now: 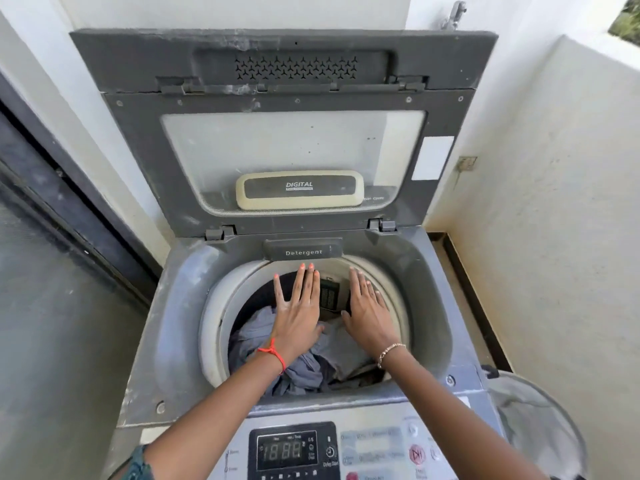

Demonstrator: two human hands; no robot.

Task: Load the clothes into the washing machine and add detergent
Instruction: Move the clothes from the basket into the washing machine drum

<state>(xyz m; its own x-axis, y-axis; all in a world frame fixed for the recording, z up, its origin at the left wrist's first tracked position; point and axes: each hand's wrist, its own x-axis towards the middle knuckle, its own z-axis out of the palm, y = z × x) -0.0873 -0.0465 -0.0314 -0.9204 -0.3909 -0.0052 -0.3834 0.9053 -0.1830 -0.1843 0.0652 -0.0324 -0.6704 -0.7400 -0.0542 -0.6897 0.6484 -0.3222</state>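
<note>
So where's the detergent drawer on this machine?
In the head view, the detergent drawer sits at the back rim of the tub, centred just below the open lid; the left hand has its fingertips just in front of it.

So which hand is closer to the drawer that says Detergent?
The left hand. Its fingertips reach up almost to the Detergent drawer, just below it. The right hand sits lower and off to the drawer's right, over the drum.
</note>
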